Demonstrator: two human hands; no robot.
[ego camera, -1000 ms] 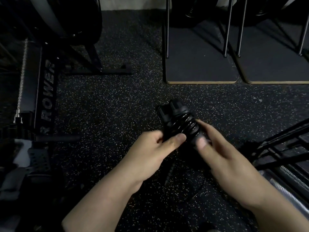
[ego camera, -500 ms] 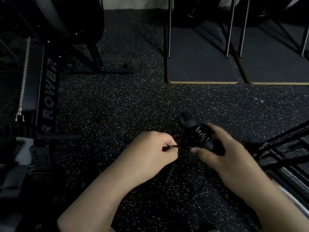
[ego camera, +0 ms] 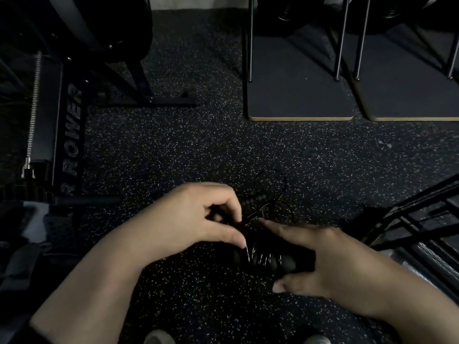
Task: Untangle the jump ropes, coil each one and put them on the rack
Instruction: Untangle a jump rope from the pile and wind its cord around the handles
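Observation:
A black jump rope with ribbed handles is held low over the speckled floor. My right hand (ego camera: 330,259) grips one handle (ego camera: 268,260) that has thin cable wound round it. My left hand (ego camera: 198,219) pinches the thin cable beside a second ribbed handle (ego camera: 253,201). Loose loops of cable (ego camera: 270,181) spring out above the hands. The scene is dark and the cable's full run is hard to trace.
A black rower (ego camera: 69,135) lies at the left. Two dark mats with metal stand legs (ego camera: 298,100) sit at the back right. A black metal rack frame (ego camera: 409,219) slants in at the right. Shoe tips (ego camera: 159,337) show at the bottom edge.
The handles have come apart: one dropped lower in my right hand, the other stayed near my left. Cable has unwound into loose loops. Both hands moved closer to me.

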